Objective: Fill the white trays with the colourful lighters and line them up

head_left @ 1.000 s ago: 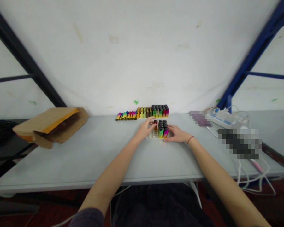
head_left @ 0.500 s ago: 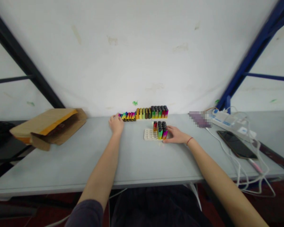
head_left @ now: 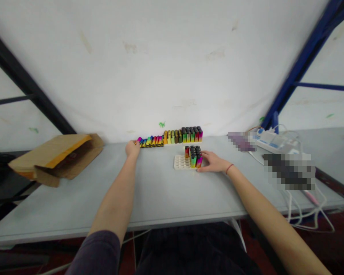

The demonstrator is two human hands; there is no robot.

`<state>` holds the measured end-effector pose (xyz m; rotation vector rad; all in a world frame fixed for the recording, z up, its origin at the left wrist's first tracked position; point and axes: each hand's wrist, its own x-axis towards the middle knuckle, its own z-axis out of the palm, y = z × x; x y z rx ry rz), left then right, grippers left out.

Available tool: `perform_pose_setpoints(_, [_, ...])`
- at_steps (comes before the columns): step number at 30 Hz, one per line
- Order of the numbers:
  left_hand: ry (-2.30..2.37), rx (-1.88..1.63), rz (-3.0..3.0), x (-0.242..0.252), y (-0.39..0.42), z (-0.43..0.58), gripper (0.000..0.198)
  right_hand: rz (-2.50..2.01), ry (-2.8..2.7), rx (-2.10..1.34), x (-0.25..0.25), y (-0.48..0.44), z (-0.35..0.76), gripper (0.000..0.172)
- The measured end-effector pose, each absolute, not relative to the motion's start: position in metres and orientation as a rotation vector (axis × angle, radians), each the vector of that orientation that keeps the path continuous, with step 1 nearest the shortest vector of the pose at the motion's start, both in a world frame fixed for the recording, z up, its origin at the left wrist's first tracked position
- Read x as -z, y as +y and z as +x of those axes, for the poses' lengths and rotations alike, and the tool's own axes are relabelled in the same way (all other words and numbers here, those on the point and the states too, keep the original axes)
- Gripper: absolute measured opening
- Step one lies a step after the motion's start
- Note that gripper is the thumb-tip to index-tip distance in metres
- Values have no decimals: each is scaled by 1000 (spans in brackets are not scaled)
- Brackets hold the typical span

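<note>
Several multicoloured lighters lie on their sides in a row near the wall. My left hand is at their left end, its curled fingertips against the endmost ones and mostly hidden. A white tray with round holes rests on the table, its left part holding no lighters. Upright lighters with black tops fill its right part, and one red lighter stands at the back, left of them. My right hand grips the tray's right end, thumb at the front corner and fingers behind.
Behind the tray, by the wall, stand blocks of yellow lighters and black-topped lighters. An opened cardboard package lies at the left. To the right are a power strip, white cables and blurred-out devices.
My left hand has shifted left along the lying lighters, and more of them show at that end. My right hand and the tray have stayed put. The view has tilted slightly.
</note>
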<state>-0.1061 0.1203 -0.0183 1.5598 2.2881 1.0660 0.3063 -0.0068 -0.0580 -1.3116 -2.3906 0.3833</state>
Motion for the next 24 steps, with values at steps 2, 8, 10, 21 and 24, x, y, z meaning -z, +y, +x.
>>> perform_pose_setpoints(2, [2188,-1334,1372,17,118,-104,25,-1330,-2386,-383,59,-7,306,98])
perform_pose_setpoints(8, [1391,-1686,991,-8,105,-65,23,-1322,-2372,-377,60,-6,306,95])
perform_pose_setpoints(10, [1214,-1577,965,-13,95,-44,17,-1321,-2382,-381,58,-7,306,95])
perform_pose_setpoints(21, [863,-1147,1390,12,23,41,32,-1306,-2409,-386,52,-9,305,93])
perform_pose_setpoints(24, [834,-1139,1543,15,17,40,27,-1301,-2416,-394,51,-10,305,93])
